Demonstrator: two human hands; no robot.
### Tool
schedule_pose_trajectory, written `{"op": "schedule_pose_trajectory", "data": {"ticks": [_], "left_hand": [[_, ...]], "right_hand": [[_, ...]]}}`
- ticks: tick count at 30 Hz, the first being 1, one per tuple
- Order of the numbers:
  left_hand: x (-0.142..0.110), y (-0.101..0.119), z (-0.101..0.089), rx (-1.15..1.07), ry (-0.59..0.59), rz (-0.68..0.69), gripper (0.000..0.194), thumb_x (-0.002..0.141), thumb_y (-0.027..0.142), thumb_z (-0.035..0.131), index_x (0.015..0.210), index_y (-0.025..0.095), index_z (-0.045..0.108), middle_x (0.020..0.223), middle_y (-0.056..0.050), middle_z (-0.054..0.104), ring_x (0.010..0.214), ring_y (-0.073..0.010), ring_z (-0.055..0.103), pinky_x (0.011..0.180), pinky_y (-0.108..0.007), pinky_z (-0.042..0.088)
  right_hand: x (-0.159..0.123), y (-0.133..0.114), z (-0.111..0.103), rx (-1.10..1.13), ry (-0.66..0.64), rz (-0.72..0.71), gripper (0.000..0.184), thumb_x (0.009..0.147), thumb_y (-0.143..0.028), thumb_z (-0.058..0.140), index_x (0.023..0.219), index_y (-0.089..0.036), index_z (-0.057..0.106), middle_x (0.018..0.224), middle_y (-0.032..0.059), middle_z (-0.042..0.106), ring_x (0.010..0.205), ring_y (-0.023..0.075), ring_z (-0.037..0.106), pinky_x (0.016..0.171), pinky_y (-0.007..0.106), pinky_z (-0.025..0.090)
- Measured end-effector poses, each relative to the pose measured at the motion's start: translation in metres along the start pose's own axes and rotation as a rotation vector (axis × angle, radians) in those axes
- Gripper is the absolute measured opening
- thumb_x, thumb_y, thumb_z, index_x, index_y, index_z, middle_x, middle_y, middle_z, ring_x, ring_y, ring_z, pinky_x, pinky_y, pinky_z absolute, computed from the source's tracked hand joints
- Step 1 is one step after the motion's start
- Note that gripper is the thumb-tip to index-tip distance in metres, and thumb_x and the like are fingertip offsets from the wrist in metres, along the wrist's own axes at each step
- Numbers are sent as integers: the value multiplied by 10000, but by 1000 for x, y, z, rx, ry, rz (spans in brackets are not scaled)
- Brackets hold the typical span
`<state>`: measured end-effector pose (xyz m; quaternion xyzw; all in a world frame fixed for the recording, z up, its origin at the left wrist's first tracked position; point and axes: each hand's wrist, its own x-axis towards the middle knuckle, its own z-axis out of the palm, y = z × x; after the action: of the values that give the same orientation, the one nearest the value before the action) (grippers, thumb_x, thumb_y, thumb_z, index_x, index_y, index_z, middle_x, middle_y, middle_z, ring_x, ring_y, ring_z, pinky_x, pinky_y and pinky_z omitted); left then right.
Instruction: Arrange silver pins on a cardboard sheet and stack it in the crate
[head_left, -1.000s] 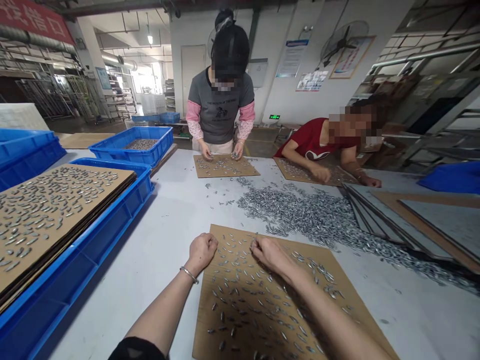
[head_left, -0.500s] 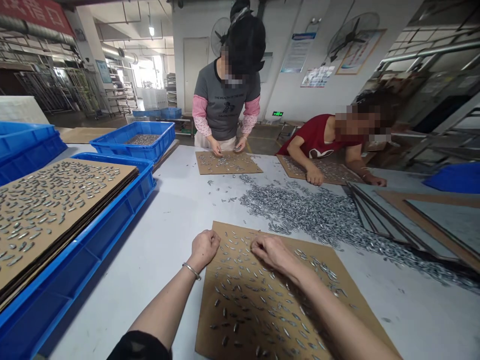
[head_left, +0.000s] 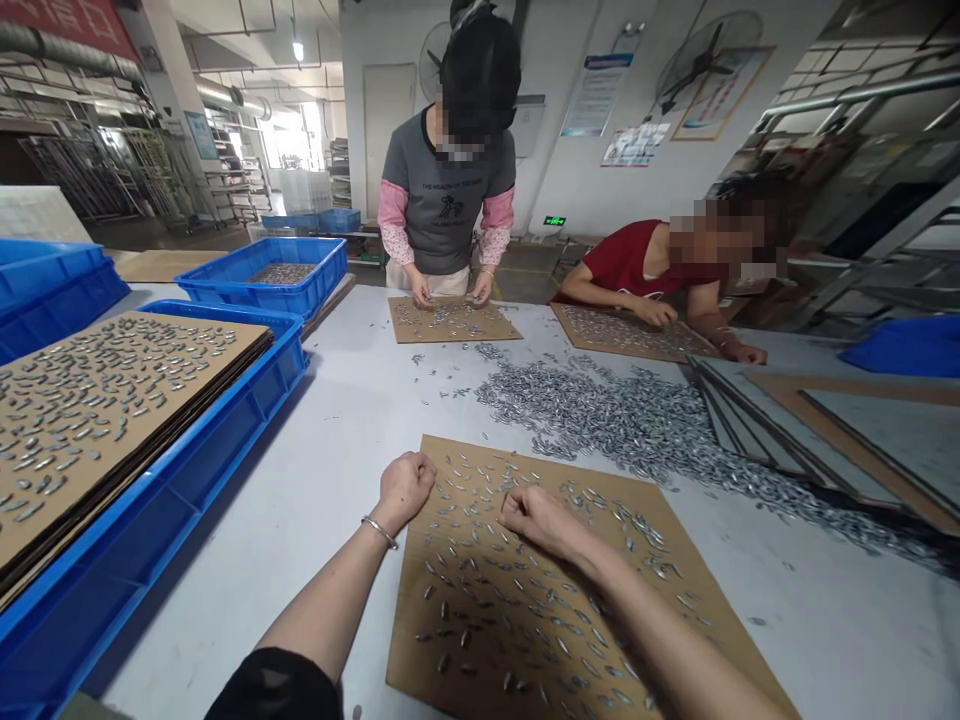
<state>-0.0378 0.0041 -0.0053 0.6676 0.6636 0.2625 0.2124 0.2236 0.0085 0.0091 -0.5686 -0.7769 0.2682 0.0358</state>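
Note:
A brown cardboard sheet (head_left: 409, 640) lies on the white table before me, with many small silvery, elongated metal pieces (head_left: 517, 600) spread across it. My left hand (head_left: 406, 488) rests closed at the sheet's upper left edge; its fingertips are curled out of sight. Over the upper middle of the sheet, my right hand (head_left: 536, 518) is closed in a pinch, fingers pointing left. Whatever sits between those fingertips is too small or hidden to make out. Loose metal pieces crowd together near the sheet's right side, beyond my right wrist.
A large heap of metal pieces (head_left: 600, 410) stretches behind the sheet to the right. Stacked boards (head_left: 862, 440) lie at right. On the left, a blue crate (head_left: 225, 440) carries piece-covered cardboard sheets (head_left: 112, 400). Two co-workers (head_left: 454, 200) (head_left: 637, 265) handle their own sheets across the table.
My right hand has moved slightly down the sheet, while my left stays at the edge. The co-worker in red has drawn a hand up and back over their sheet. The view has shifted slightly.

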Motion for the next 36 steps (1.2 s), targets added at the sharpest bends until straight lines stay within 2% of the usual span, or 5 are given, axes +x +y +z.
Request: {"op": "schedule_pose_trajectory", "data": {"ticks": [11,20,24,28,36], "left_hand": [[-1,0,1,-9,6,-2,221,969,251,525,839,219,700,911,-44,739,858,-200,658,759,-291,431],[1,-2,3,-15,19,3,217,969,251,527,845,217,702,905,-45,732,840,-197,650,748,-289,409],[3,-5,2,-31,19,21,218,959,230,528,800,215,677,853,-34,711,802,-186,629,736,-283,398],[4,-5,1,-49,23,28,216,952,220,532,778,214,660,836,-28,706,788,-180,619,727,-279,391],[1,-5,0,-66,42,40,215,943,199,527,761,216,641,837,-22,708,793,-175,620,743,-278,407]], "right_hand": [[17,-29,0,-101,51,-405,210,952,-168,519,902,-215,717,990,74,729,969,212,655,859,291,436],[33,-35,13,-83,87,-347,156,940,-194,571,902,-215,722,967,66,737,903,202,664,813,280,447],[35,-10,-14,38,208,-189,159,925,-247,605,977,-214,752,1048,80,762,939,217,679,822,294,463],[28,29,-39,-91,224,-88,183,916,-194,561,807,-204,707,828,62,734,798,206,645,732,282,410],[23,31,-19,-100,196,-176,174,938,-199,542,925,-214,715,996,77,743,934,218,658,799,282,409]]}}
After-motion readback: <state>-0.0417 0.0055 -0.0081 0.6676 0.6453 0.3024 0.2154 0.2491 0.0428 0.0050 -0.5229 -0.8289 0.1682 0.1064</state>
